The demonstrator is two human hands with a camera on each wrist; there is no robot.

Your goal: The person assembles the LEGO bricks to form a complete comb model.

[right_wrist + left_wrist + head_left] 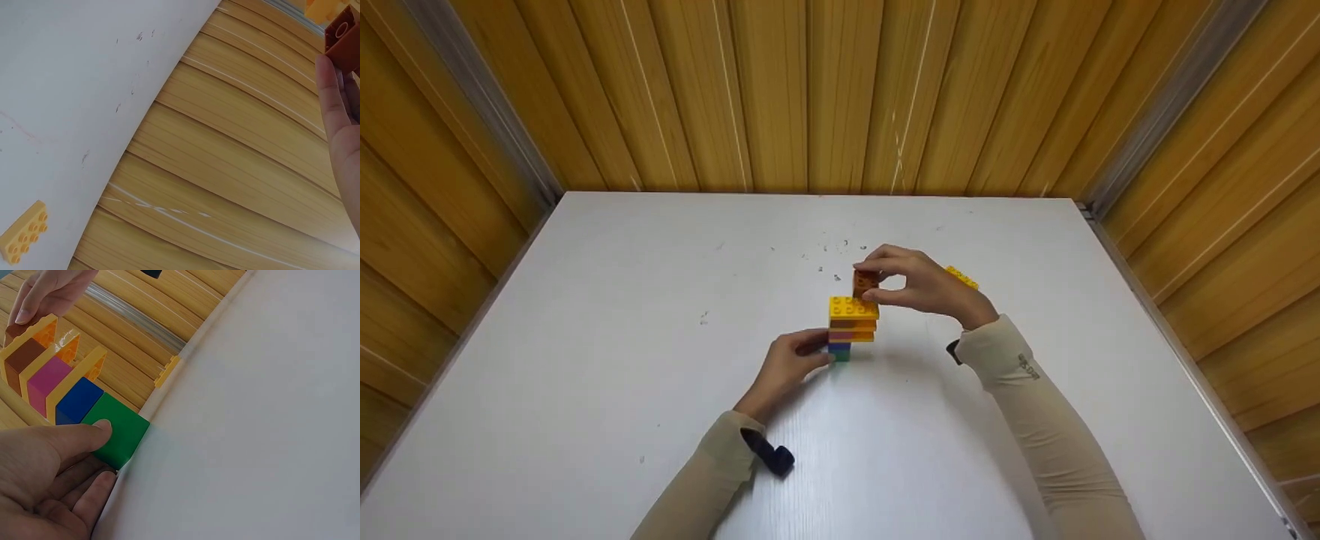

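A tower of toy building bricks stands upright on the white table. Its green brick (124, 430) is at the bottom, then a blue brick (79, 402), a pink brick (49, 385) and a brown brick (23, 363), with wider yellow plates between and a yellow plate (840, 309) on top. My left hand (791, 367) holds the green base brick between thumb and fingers. Over the top plate's far right part, my right hand (922, 285) pinches another brown brick (862, 283). That brick's hollow underside shows in the right wrist view, off the plate.
A loose yellow plate (962, 277) lies studs up on the table (622, 300), behind my right wrist. Wood-patterned panels (840, 97) rise behind the table and at both sides. Small dark marks dot the tabletop beyond the tower.
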